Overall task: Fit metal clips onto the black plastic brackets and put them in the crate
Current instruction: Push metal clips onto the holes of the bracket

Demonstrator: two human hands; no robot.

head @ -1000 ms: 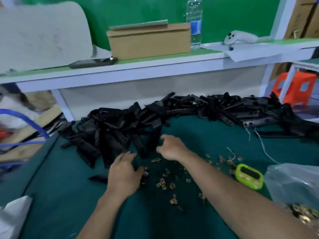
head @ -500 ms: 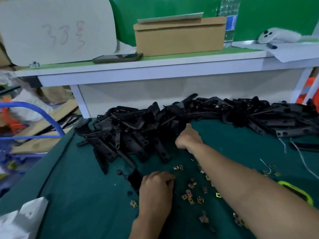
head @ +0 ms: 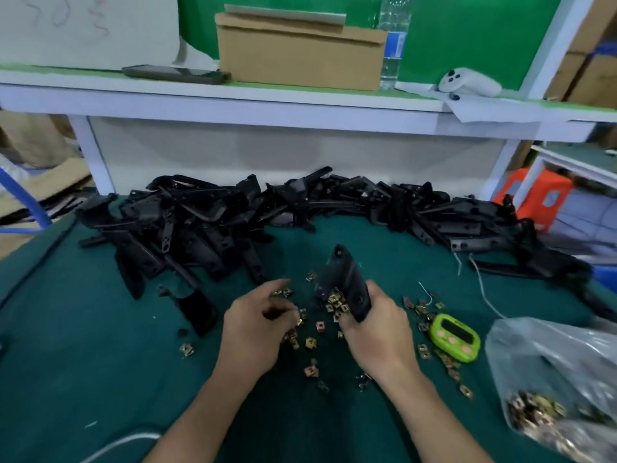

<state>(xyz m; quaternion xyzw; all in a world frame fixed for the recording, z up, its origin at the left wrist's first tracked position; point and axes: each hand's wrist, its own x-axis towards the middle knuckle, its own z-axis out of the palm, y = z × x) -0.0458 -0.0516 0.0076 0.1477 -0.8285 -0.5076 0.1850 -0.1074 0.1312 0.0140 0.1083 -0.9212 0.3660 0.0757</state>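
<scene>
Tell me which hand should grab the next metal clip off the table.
Left. The left hand is right over the loose clips scattered on the green cloth, fingers next to several of them. The right hand is busy gripping a bracket, so it can just hold that steady.

- Bright, even indoor light from overhead; the green timer carries only a soft sheen, no hard glare
- Shadows are soft and short: a faint dark patch on the green cloth under the left hand, left of the timer; deeper shade beneath the white shelf far behind it
- The clear bag right of the timer shows pale highlights on its creases
- The pile of brackets behind the timer merges into one dark mass; little detail
- The bracket gripped by the right hand, just left of the timer, looks slightly smeared
- Wide-angle bending: the shelf's uprights lean at the outer edges; the white board far up-left of the timer is blurred
</scene>
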